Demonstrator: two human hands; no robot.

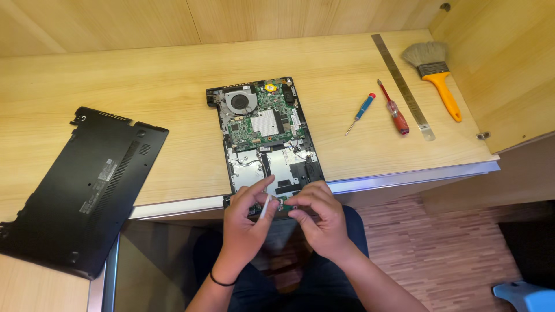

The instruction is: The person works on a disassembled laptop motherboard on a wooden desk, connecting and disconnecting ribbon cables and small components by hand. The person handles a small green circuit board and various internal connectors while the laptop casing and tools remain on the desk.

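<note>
An opened laptop (263,124) lies on the wooden desk (144,75), bottom cover off, showing a fan, a green circuit board and silver metal plates. Its near edge hangs over the desk's front edge. My left hand (245,222) pinches a thin white strip, like a flat cable (265,206), at that near edge. My right hand (324,222) is beside it, fingertips on a small green part (287,203) of the laptop. A black band circles my left wrist.
The black bottom cover (81,188) lies at the left, overhanging the desk edge. A blue-handled screwdriver (361,111), a red-handled screwdriver (394,111), a steel ruler (402,75) and an orange-handled brush (436,72) lie at the right. Wooden walls stand behind and right.
</note>
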